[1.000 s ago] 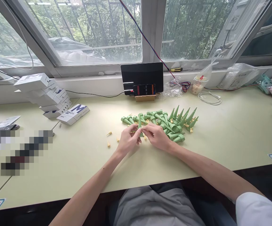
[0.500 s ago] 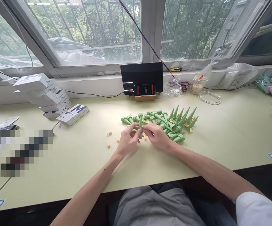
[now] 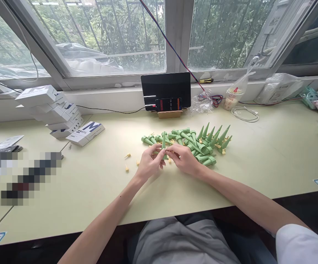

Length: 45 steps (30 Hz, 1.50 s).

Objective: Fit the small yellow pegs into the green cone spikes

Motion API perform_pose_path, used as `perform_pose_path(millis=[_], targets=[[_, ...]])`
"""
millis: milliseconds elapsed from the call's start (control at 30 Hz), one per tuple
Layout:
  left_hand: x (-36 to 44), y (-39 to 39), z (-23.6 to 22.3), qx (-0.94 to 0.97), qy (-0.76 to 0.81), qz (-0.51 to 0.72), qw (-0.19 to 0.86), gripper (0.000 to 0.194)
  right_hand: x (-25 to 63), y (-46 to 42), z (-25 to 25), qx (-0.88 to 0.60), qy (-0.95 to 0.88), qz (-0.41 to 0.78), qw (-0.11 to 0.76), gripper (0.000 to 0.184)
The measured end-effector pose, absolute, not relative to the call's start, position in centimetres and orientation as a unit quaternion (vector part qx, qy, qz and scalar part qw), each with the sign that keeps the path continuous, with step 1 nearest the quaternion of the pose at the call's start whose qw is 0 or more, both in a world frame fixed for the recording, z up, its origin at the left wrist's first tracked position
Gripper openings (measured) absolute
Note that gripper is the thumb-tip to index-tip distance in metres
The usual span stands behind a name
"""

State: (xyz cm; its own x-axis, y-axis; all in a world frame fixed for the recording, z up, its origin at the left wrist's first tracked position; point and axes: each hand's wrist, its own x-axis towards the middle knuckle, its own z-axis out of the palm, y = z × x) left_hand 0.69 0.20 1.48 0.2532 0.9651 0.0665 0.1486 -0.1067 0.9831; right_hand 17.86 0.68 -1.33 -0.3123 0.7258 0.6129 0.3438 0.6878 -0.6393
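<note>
Pointing upward, a green plastic watering spike (image 3: 163, 141) is held near its lower part by my left hand (image 3: 150, 161), fingers closed round it. Against the spike's right side, my right hand (image 3: 185, 158) pinches thumb and fingertips together; what lies in the pinch is too small to make out. Behind and to the right of my hands lies a heap of green watering spikes (image 3: 194, 141), some standing tip up with yellow valves in their sides. A few loose yellow valves (image 3: 127, 168) lie left of my left hand.
White boxes (image 3: 59, 113) are stacked at the left, with one box (image 3: 86, 133) lying beside them. A phone (image 3: 168, 104) leans on a black screen (image 3: 165, 86) at the back. A bagged cup (image 3: 233, 98) and a white cable (image 3: 245, 114) are at the back right.
Hardly anything differs. The spike in my left hand has shifted very slightly left; my right hand keeps its pinch at the spike's side.
</note>
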Motion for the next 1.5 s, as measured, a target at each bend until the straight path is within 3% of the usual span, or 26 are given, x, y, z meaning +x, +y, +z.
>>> perform_pose_path(millis=[1500], targets=[[0.63, 0.23, 1.63, 0.611, 0.443, 0.423, 0.501, 0.036, 17.92, 0.73, -1.65, -0.347, -0.768, 0.254, 0.474, 0.019]])
